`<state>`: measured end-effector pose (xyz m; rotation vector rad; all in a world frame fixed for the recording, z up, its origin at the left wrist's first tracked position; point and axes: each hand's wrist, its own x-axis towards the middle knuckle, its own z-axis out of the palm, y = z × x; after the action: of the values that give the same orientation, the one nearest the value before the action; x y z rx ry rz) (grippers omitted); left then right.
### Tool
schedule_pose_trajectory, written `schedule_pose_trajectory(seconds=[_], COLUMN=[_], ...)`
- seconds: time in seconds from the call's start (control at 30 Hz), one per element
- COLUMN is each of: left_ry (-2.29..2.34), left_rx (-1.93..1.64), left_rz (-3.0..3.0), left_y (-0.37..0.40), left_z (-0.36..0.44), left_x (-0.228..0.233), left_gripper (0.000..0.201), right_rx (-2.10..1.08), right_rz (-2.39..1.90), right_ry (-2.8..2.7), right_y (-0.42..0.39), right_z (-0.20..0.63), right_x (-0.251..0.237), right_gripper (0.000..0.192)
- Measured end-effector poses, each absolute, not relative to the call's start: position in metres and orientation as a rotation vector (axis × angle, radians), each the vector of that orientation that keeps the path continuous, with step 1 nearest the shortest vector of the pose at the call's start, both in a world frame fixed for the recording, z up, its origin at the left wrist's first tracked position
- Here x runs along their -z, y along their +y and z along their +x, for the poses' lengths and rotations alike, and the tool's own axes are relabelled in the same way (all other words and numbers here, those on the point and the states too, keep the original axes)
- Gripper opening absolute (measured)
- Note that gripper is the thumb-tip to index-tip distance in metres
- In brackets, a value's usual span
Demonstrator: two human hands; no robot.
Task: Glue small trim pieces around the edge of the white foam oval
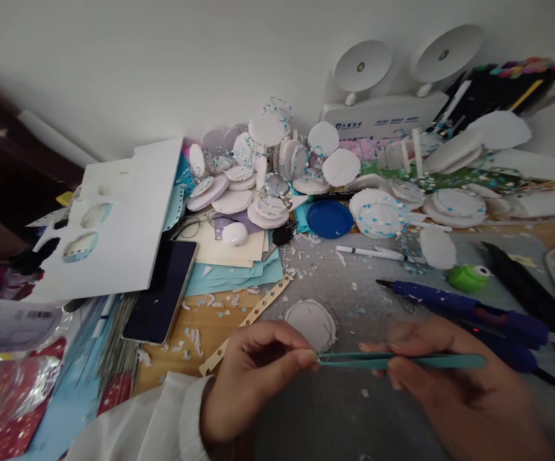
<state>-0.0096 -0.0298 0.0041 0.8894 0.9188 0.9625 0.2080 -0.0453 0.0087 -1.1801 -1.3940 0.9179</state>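
Observation:
My right hand (443, 378) is closed on a pair of teal tweezers (443, 361), held level with the tips pointing left. Those tips meet the pinched thumb and forefinger of my left hand (262, 371). Something tiny sits in that pinch, with thin wire near it, too small to name. Just behind the fingertips, a white disc (310, 323) with wire around its edge lies on the grey cutting mat (344, 416).
Many white discs with blue-dotted wires (267, 173) crowd the back. A blue glue gun (469, 310) lies at right by a green frog-like figure (467, 278). A phone (162, 291), white board (123, 224) and blue lid (329, 219) also lie around. Paper scraps are scattered about.

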Motion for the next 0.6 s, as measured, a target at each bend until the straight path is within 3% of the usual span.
schedule_pose_trajectory(seconds=[0.37,0.5,0.6], left_ry=[0.89,0.932,0.892], left_rx=[-0.981,-0.979,-0.876], left_rz=[0.928,0.906,0.846], left_y=[-0.03,-0.0289,-0.0305], left_z=[-0.0094,-0.0107,-0.0148], left_x=[-0.0044,-0.0033,-0.0004], left_gripper=[0.012,0.021,0.035], right_rx=[-0.875,-0.837,-0.626], right_rz=[-1.148,-1.224,-1.217], right_ry=[-1.392,-1.342,-1.352], right_y=[-0.0462,-0.0486,-0.0554], right_z=[0.2112,0.2123,0.2133], right_x=[-0.0042,-0.0054,-0.0097], right_gripper=[0.012,0.013,0.014])
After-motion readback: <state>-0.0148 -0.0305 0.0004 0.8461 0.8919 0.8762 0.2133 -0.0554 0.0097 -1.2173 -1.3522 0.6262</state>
